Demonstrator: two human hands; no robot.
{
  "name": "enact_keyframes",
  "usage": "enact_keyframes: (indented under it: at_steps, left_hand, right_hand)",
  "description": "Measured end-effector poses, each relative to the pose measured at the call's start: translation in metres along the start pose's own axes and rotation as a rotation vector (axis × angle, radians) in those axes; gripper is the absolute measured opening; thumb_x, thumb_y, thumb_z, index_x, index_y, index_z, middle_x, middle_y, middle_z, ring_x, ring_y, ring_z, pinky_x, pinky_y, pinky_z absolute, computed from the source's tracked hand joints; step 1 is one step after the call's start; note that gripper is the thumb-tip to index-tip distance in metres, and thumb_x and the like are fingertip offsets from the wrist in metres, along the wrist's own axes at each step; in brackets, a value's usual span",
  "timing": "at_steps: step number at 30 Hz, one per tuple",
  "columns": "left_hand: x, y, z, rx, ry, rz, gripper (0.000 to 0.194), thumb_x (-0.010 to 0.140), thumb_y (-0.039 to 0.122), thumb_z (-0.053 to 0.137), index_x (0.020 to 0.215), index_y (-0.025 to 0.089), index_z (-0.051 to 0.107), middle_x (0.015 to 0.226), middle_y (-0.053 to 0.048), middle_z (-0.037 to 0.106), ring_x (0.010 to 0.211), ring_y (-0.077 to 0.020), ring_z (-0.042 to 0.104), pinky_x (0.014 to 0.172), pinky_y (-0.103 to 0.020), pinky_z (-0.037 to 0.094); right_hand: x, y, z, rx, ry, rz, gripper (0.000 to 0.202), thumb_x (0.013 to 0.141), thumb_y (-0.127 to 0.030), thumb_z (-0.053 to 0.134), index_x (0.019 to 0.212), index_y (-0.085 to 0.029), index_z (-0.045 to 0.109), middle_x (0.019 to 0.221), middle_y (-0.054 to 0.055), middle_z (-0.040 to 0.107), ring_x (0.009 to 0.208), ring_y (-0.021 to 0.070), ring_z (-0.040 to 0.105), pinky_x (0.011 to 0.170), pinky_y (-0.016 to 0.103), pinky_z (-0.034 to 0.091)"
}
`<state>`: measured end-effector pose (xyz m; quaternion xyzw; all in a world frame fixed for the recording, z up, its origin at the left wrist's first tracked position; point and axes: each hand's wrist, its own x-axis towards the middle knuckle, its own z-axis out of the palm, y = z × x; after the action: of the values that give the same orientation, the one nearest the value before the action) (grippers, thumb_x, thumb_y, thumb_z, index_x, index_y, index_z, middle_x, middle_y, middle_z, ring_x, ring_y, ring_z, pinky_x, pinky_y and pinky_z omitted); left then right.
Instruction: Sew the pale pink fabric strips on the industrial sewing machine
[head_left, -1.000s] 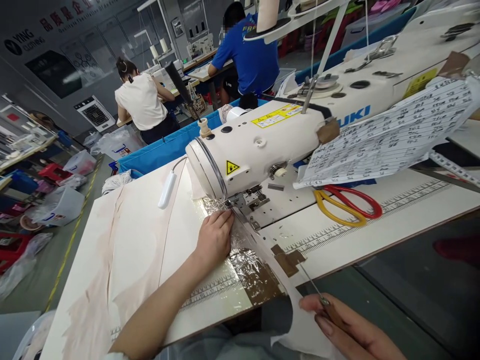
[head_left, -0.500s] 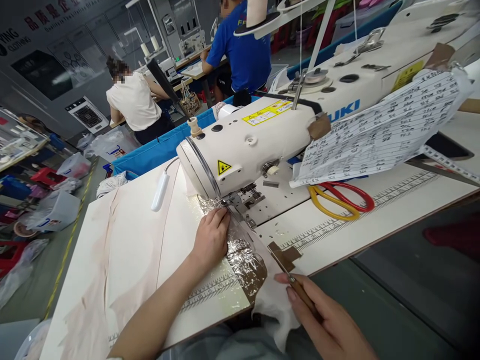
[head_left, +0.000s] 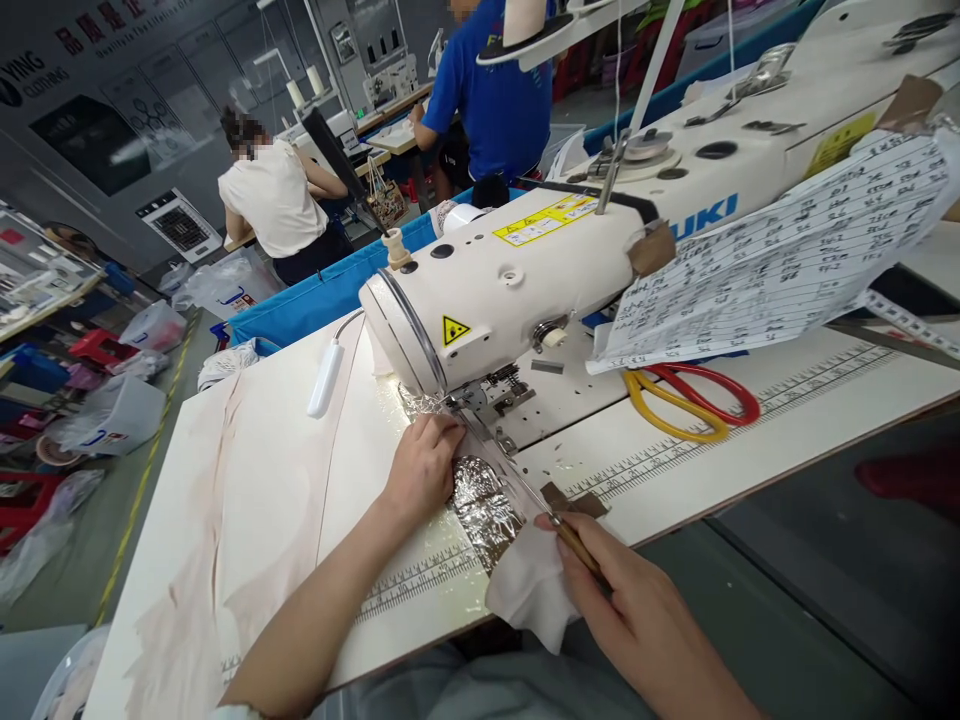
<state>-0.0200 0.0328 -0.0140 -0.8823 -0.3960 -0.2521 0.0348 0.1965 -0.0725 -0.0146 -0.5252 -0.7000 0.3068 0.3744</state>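
Observation:
A white sewing machine (head_left: 487, 290) spans the table, its needle area close to the middle of the view. Just left of the presser foot, my left hand (head_left: 421, 470) presses curled fingers on the pale fabric (head_left: 532, 590); its fingertips are partly hidden. The fabric runs from the foot toward me and hangs over the table's front edge. My right hand (head_left: 630, 605) is closed around the wooden handle of an awl (head_left: 577, 550), whose thin metal shaft points toward the foot along the fabric. Shiny tape (head_left: 484, 505) covers the table beneath the fabric.
Scissors with yellow and red handles (head_left: 694, 405) lie right of the needle area, under a handwritten sheet (head_left: 780, 255). More pale fabric (head_left: 262, 480) spreads over the left of the table (head_left: 360, 650). Two people sit at machines beyond the blue cloth bin (head_left: 300, 310).
My right hand and the awl have moved up and left, nearer the presser foot. The hanging fabric end has shifted with them. My left hand stays beside the foot.

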Motion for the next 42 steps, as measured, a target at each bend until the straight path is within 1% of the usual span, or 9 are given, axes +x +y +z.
enact_keyframes:
  at_steps: [6, 9, 12, 16, 21, 25, 27, 37, 42]
  left_hand:
    - [0.0, 0.001, 0.0, 0.111, -0.036, -0.081, 0.038, 0.085, 0.0, 0.039, 0.117, 0.014, 0.054, 0.109, -0.014, 0.058, 0.096, -0.0263, 0.055, 0.077, -0.043, 0.053]
    - [-0.001, 0.0, -0.002, 0.073, -0.016, -0.051, 0.036, 0.086, 0.002, 0.038, 0.116, 0.016, 0.054, 0.105, -0.012, 0.059, 0.091, -0.0244, 0.055, 0.076, -0.041, 0.052]
    - [-0.001, -0.002, -0.001, 0.025, 0.018, 0.01, 0.032, 0.087, 0.003, 0.039, 0.113, 0.016, 0.054, 0.103, -0.011, 0.06, 0.092, -0.0243, 0.055, 0.076, -0.04, 0.052]
    - [0.0, -0.003, 0.001, 0.036, 0.027, -0.01, 0.032, 0.085, 0.002, 0.041, 0.112, 0.014, 0.054, 0.105, -0.013, 0.06, 0.096, -0.0257, 0.055, 0.077, -0.041, 0.051]
    - [0.0, -0.001, -0.002, 0.047, 0.007, -0.072, 0.037, 0.084, 0.002, 0.04, 0.116, 0.014, 0.053, 0.108, -0.014, 0.058, 0.1, -0.0266, 0.055, 0.08, -0.043, 0.052]
    - [-0.002, 0.001, -0.004, -0.026, 0.038, -0.013, 0.032, 0.084, 0.002, 0.039, 0.109, 0.016, 0.054, 0.1, -0.011, 0.06, 0.091, -0.0233, 0.056, 0.076, -0.039, 0.053]
    - [-0.002, 0.002, -0.003, -0.041, 0.038, 0.009, 0.031, 0.084, 0.003, 0.039, 0.108, 0.016, 0.054, 0.1, -0.01, 0.061, 0.091, -0.0236, 0.056, 0.074, -0.039, 0.053]
    - [-0.001, 0.001, 0.001, 0.047, -0.043, -0.066, 0.031, 0.085, 0.006, 0.043, 0.112, 0.013, 0.054, 0.109, -0.014, 0.059, 0.099, -0.027, 0.054, 0.081, -0.043, 0.053]
    - [0.001, 0.0, 0.002, 0.068, -0.086, -0.121, 0.034, 0.083, 0.009, 0.045, 0.115, 0.014, 0.055, 0.112, -0.015, 0.057, 0.103, -0.028, 0.053, 0.084, -0.045, 0.052]
  right_hand:
    - [0.011, -0.003, 0.002, -0.008, -0.044, 0.011, 0.019, 0.097, -0.026, 0.033, 0.095, -0.022, 0.051, 0.074, 0.003, 0.063, 0.064, 0.0186, 0.065, 0.052, 0.024, 0.047]
    - [0.014, 0.0, 0.005, -0.024, -0.052, 0.012, 0.02, 0.097, -0.027, 0.032, 0.1, -0.022, 0.052, 0.08, 0.004, 0.065, 0.069, 0.0188, 0.066, 0.057, 0.026, 0.051]
    - [0.016, 0.006, 0.011, -0.04, -0.046, 0.002, 0.022, 0.098, -0.028, 0.032, 0.103, -0.022, 0.053, 0.085, 0.005, 0.066, 0.07, 0.0194, 0.066, 0.058, 0.026, 0.051]
    - [0.024, 0.006, 0.016, -0.059, -0.04, 0.005, 0.023, 0.097, -0.028, 0.032, 0.102, -0.023, 0.054, 0.083, 0.005, 0.068, 0.071, 0.0213, 0.066, 0.057, 0.028, 0.05]
    - [0.034, -0.002, 0.013, -0.062, -0.04, -0.006, 0.02, 0.096, -0.026, 0.035, 0.098, -0.022, 0.054, 0.079, 0.005, 0.067, 0.07, 0.0219, 0.066, 0.057, 0.028, 0.05]
    - [0.037, -0.001, 0.013, -0.073, -0.043, -0.029, 0.021, 0.096, -0.026, 0.034, 0.097, -0.02, 0.054, 0.077, 0.006, 0.066, 0.069, 0.0221, 0.066, 0.055, 0.028, 0.049]
    - [0.038, 0.0, 0.015, -0.079, -0.036, -0.032, 0.021, 0.096, -0.026, 0.033, 0.097, -0.02, 0.054, 0.076, 0.006, 0.065, 0.067, 0.0219, 0.065, 0.053, 0.027, 0.049]
    - [0.048, 0.0, 0.018, -0.118, -0.005, -0.06, 0.019, 0.095, -0.028, 0.035, 0.092, -0.021, 0.052, 0.074, 0.005, 0.065, 0.067, 0.0216, 0.066, 0.053, 0.027, 0.048]
    - [0.051, 0.003, 0.021, -0.134, 0.01, -0.069, 0.02, 0.094, -0.028, 0.035, 0.097, -0.021, 0.054, 0.083, 0.008, 0.068, 0.072, 0.0226, 0.067, 0.057, 0.029, 0.05]
